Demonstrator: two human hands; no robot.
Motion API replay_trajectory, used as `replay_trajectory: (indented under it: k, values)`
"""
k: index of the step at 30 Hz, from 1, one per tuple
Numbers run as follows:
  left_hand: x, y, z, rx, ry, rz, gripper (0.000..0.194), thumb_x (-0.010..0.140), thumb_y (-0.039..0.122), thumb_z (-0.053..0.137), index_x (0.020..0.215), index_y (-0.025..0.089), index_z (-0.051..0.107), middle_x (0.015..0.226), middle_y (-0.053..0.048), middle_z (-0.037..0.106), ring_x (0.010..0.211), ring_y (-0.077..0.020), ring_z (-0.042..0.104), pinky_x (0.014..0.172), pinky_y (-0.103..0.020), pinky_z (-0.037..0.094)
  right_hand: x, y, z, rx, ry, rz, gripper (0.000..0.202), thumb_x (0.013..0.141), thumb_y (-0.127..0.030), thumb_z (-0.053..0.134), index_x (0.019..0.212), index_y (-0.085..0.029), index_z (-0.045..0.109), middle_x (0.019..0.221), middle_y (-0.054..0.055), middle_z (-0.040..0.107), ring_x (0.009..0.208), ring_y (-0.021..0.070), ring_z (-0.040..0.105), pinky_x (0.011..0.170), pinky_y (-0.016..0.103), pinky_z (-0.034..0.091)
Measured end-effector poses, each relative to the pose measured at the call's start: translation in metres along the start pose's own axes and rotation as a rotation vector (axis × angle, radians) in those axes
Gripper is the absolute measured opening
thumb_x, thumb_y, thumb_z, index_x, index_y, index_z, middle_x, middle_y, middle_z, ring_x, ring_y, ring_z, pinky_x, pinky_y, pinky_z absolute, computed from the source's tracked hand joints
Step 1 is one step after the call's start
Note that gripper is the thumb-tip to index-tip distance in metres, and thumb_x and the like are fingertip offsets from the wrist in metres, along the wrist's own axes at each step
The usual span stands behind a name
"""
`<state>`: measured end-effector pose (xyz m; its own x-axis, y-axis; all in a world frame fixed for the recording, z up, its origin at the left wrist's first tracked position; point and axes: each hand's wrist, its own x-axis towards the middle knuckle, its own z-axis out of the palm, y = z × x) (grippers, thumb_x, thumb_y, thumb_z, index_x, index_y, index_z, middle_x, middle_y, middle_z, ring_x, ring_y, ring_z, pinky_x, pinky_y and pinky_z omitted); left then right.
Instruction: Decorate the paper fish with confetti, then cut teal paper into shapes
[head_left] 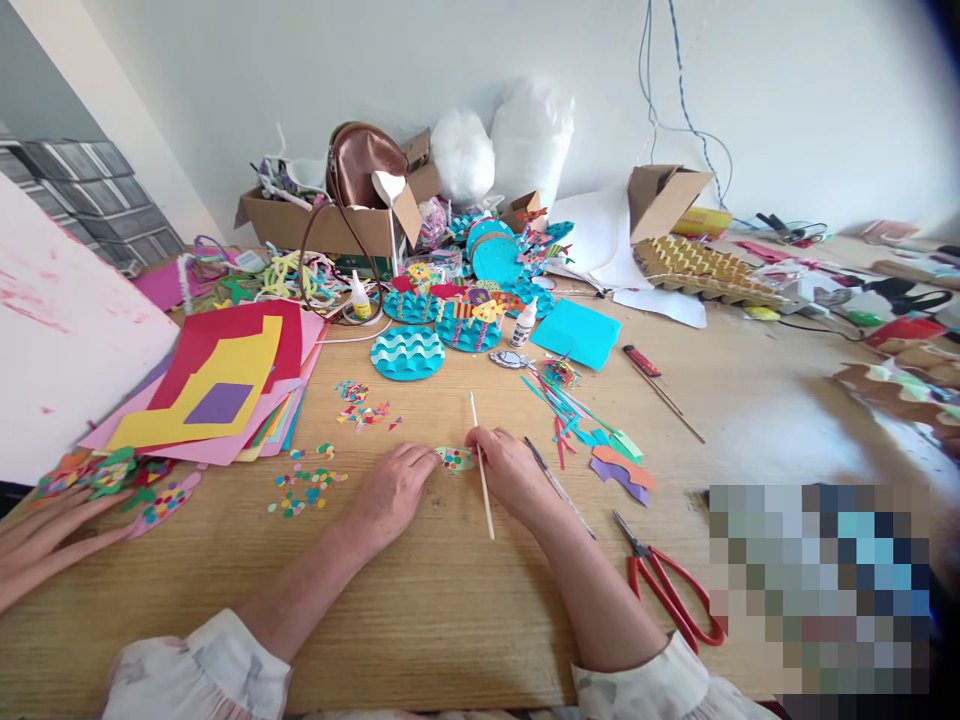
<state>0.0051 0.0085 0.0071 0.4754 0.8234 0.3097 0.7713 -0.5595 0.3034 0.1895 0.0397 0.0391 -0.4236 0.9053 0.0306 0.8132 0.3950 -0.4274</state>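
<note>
Between my two hands is a small pale green paper fish (453, 459) covered with coloured dots. My left hand (394, 487) rests on the table, its fingers closed at the left end of the fish. My right hand (508, 468) pinches a thin pale stick (484, 490), which slants from far to near beside the fish's right end. The right fingertips are close to the fish; whether they touch it I cannot tell. Loose round paper dots (309, 490) are scattered left of my left hand. A pen-like rod (559, 485) lies beside my right wrist.
Red-handled scissors (675, 590) lie at the right, near my forearm. Two glue bottles (523, 324) stand beyond, by decorated blue discs (407, 353). Coloured paper sheets (217, 385) are stacked left. Another person's hand (60, 535) lies at the left edge. Paper strips (562, 405) lie right of centre.
</note>
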Motion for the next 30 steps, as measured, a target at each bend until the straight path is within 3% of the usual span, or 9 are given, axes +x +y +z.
replay_trajectory:
  k: [30]
  values:
    - [0.0001,0.0018,-0.0018,0.055,-0.023,0.004,0.031,0.079,-0.002,0.038,0.099,0.013,0.058,0.097,-0.008,0.064,0.093,-0.0195,0.055,0.086,-0.034,0.046,0.0031,0.0027,0.003,-0.066,0.01,-0.03,0.022,0.079,-0.006,0.043,0.09,-0.018,0.058,0.08,0.006,0.063,0.076,0.0172,0.055,0.062,0.023,0.033]
